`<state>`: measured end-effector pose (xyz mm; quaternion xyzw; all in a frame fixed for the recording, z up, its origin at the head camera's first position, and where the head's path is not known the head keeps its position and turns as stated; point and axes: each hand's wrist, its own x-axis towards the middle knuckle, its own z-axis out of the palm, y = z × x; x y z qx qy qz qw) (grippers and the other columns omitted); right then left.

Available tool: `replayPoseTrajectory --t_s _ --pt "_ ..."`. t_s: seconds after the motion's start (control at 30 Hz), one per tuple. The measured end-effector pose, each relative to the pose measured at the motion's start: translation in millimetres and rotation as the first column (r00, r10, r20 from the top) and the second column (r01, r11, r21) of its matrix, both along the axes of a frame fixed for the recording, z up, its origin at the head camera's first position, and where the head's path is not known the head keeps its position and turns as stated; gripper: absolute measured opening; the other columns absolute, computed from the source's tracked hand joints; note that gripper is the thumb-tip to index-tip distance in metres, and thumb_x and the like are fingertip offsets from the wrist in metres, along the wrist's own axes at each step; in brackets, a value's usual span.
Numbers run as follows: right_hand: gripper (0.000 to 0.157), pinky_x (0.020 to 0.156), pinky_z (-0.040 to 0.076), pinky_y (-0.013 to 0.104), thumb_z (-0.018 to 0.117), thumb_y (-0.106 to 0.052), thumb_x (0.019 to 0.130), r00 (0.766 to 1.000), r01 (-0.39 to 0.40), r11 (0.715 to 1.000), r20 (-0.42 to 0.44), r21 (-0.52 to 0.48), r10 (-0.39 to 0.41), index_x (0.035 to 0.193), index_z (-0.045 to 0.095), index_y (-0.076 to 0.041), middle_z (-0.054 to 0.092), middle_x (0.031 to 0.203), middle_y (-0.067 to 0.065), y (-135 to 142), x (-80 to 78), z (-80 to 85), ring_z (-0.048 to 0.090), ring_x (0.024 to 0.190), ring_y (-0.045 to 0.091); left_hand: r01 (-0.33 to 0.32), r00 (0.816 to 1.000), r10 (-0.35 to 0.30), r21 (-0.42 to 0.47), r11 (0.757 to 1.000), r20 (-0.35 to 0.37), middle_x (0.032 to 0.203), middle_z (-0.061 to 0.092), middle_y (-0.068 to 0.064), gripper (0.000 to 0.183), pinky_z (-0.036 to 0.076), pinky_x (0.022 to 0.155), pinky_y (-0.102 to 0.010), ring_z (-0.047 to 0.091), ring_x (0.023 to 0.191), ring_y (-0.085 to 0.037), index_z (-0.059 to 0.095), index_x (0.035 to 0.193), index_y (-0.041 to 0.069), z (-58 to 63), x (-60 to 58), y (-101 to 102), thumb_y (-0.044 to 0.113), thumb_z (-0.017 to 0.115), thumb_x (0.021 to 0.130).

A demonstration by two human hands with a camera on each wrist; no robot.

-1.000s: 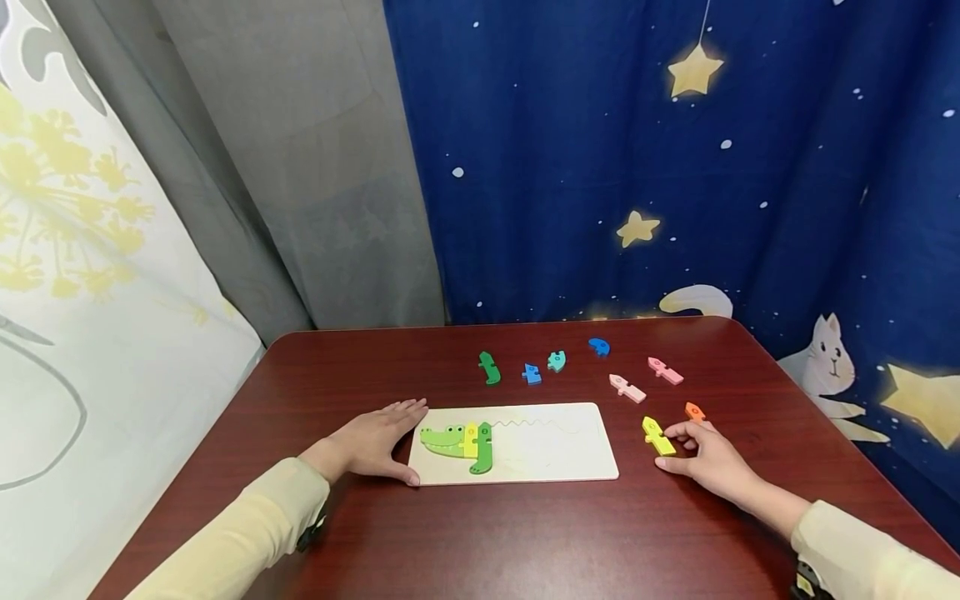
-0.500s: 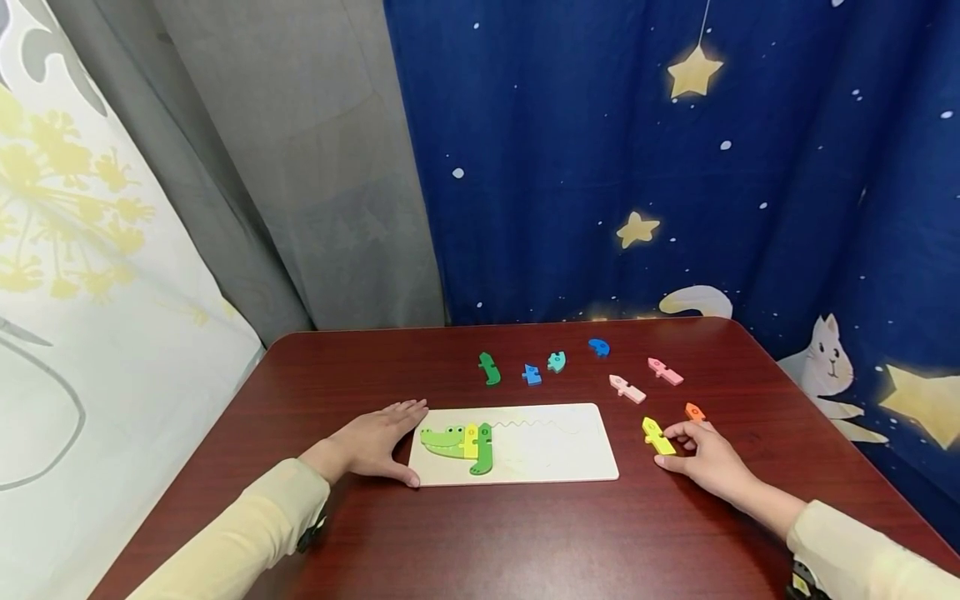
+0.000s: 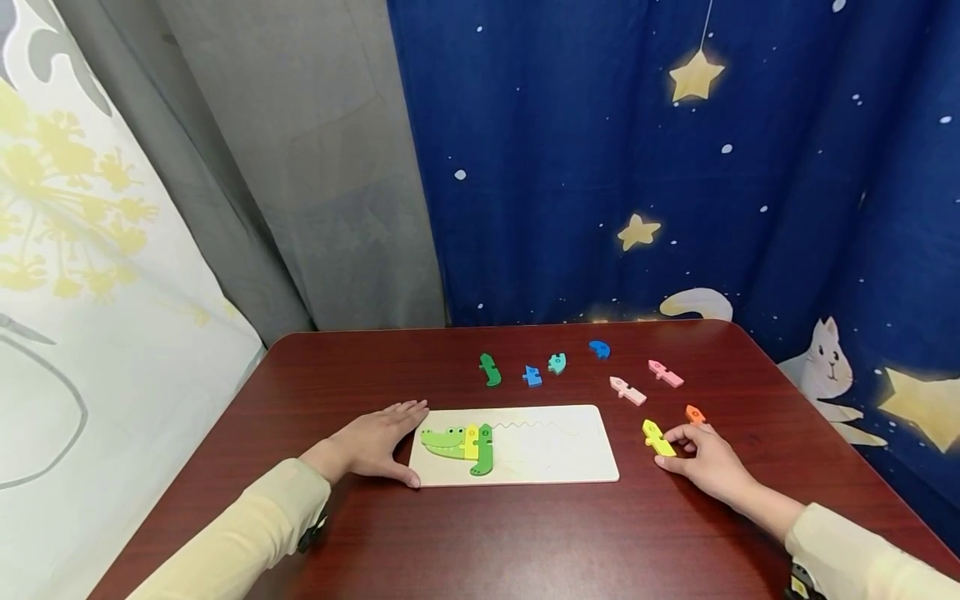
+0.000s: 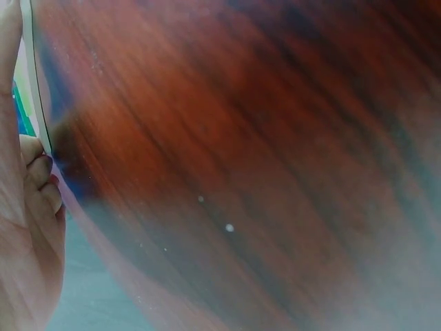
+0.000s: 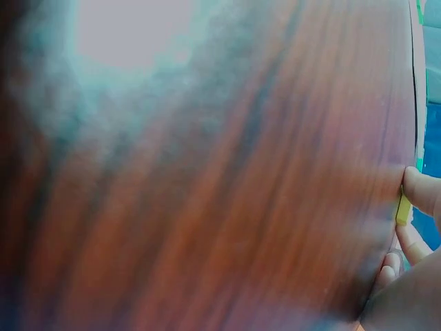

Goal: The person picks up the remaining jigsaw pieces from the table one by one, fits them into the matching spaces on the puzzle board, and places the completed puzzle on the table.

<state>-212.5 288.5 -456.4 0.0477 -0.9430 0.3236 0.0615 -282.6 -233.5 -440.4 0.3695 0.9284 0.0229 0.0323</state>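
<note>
A pale puzzle board (image 3: pixel 551 450) lies on the table with a crocodile head piece (image 3: pixel 444 442), a yellow piece (image 3: pixel 470 442) and a green leg piece (image 3: pixel 483 450) joined at its left part. My left hand (image 3: pixel 371 443) rests against the board's left end, fingers stretched to the upper corner and thumb at the lower one. To the right of the board, my right hand (image 3: pixel 708 462) pinches the near end of a yellow puzzle piece (image 3: pixel 656 437) between thumb and fingers. The right wrist view shows this yellow puzzle piece (image 5: pixel 404 209) between the fingertips, low at the table.
An orange piece (image 3: pixel 695 413) lies just beyond my right hand, partly hidden by it. Two pink pieces, a light one (image 3: pixel 627 391) and a darker one (image 3: pixel 665 373), lie farther back. A dark green piece (image 3: pixel 490 370), blue piece (image 3: pixel 532 377), teal piece (image 3: pixel 557 363) and dark blue piece (image 3: pixel 599 349) lie behind the board.
</note>
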Motion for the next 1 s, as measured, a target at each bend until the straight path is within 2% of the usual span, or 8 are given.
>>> replayPoseTrajectory --t_s 0.3,0.67,1.0 --pt "0.032 0.069 0.045 0.037 0.085 -0.022 0.075 0.999 -0.001 1.0 -0.05 0.01 0.001 0.096 0.068 -0.004 0.058 0.092 0.007 -0.5 0.0 1.0 0.053 0.082 0.023 -0.026 0.999 0.027 -0.042 0.999 0.019 0.16 0.02 -0.006 0.12 0.024 0.115 -0.041 0.019 0.145 -0.023 0.026 0.154 0.007 0.4 -0.5 0.3 0.088 0.05 0.069" --pt "0.035 0.071 0.049 0.036 0.082 -0.023 0.079 1.0 0.018 0.998 0.014 -0.055 -0.018 0.102 0.067 -0.002 0.064 0.094 0.007 2.0 0.4 6.1 0.059 0.083 0.022 -0.031 0.999 0.032 -0.046 0.998 0.022 0.16 0.02 -0.005 0.121 0.023 0.115 -0.04 0.018 0.146 -0.022 0.026 0.154 0.007 1.2 -0.9 0.8 0.089 0.049 0.068" --pt "0.037 0.071 0.05 0.032 0.08 -0.024 0.081 0.999 0.033 0.995 0.02 -0.09 -0.032 0.106 0.066 0.0 0.064 0.095 0.008 1.2 0.5 11.0 0.059 0.087 0.025 -0.026 0.999 0.027 -0.043 0.999 0.017 0.16 0.022 -0.006 0.121 0.025 0.115 -0.041 0.019 0.145 -0.023 0.027 0.154 0.007 1.2 -0.5 0.6 0.088 0.051 0.068"
